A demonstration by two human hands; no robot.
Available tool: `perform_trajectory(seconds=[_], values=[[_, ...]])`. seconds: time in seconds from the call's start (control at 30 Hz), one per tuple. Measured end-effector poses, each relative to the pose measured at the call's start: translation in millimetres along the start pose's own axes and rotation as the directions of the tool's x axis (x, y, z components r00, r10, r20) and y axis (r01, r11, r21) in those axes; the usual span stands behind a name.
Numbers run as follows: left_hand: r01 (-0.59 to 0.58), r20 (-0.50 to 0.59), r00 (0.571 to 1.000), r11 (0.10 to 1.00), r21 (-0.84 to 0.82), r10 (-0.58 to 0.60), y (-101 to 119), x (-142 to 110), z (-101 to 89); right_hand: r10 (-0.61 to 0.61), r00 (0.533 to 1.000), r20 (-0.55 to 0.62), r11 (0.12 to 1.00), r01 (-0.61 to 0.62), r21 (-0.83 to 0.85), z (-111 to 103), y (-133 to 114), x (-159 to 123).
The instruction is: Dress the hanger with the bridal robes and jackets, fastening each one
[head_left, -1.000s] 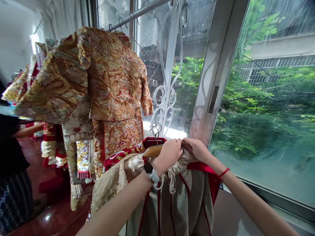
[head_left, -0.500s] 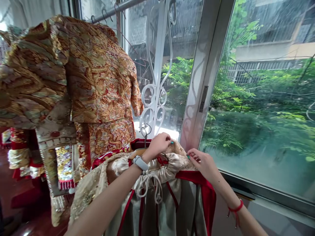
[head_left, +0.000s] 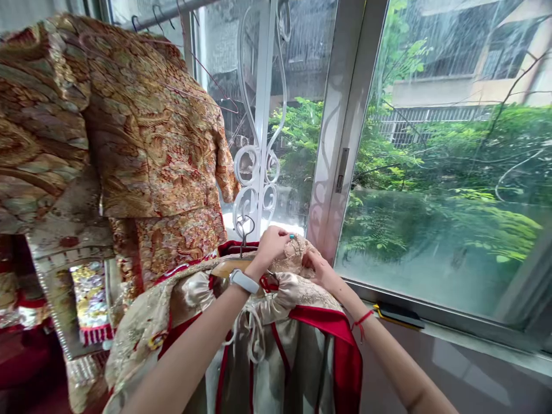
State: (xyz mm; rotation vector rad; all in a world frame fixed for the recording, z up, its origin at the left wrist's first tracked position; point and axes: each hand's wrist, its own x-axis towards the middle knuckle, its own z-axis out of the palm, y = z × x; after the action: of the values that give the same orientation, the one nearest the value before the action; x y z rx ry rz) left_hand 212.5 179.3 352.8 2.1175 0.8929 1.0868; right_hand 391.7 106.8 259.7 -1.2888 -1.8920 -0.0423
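Note:
A beige beaded jacket (head_left: 140,313) with red lining hangs on a wooden hanger (head_left: 226,267) with a metal hook. Inside it hangs a pale satin skirt (head_left: 269,368) with red seams, a gathered waist and a tied white drawstring (head_left: 257,339). My left hand (head_left: 272,248), with a white watch at its wrist, is closed on the jacket's shoulder cloth beyond the hanger. Close by on the right, my right hand (head_left: 319,269) pinches the same shoulder, its fingertips partly hidden in the cloth.
A gold and red brocade jacket (head_left: 159,138) and other ornate garments hang at the left from a metal rail (head_left: 172,12). Behind stand a white scrollwork post (head_left: 261,115) and a sliding window (head_left: 345,138). A dark, yellow-edged flat object (head_left: 399,316) lies on the sill.
My right hand let go of the waistband, moved apart, then closed on the jacket's shoulder. My left hand shifted from the waistband onto that shoulder. The view swung right.

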Motion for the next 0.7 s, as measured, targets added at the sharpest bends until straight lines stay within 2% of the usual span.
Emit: perform_trajectory(seconds=[0.2,0.3,0.37,0.53,0.7], values=[[0.026,-0.004,1.0,0.995,-0.099,-0.027,2,-2,2.0,-0.011,1.0,-0.016,0.997,0.01,-0.071,13,6,-6],[0.048,-0.001,0.999,0.989,-0.143,-0.048,1,-4,3.8,0.037,0.998,-0.06,0.989,-0.046,-0.142,19,0,-8],[0.058,-0.003,0.998,0.985,-0.163,-0.06,0,-6,4.7,0.076,0.996,-0.051,0.991,-0.081,-0.108,19,-4,-6],[0.065,-0.033,0.997,0.985,-0.159,-0.071,-4,-7,2.9,0.074,0.997,-0.026,0.997,-0.074,0.005,8,-9,-9],[0.03,-0.133,0.99,0.999,-0.031,-0.034,-1,-12,1.5,0.149,0.983,-0.108,0.985,-0.138,0.108,-12,-15,-23]])
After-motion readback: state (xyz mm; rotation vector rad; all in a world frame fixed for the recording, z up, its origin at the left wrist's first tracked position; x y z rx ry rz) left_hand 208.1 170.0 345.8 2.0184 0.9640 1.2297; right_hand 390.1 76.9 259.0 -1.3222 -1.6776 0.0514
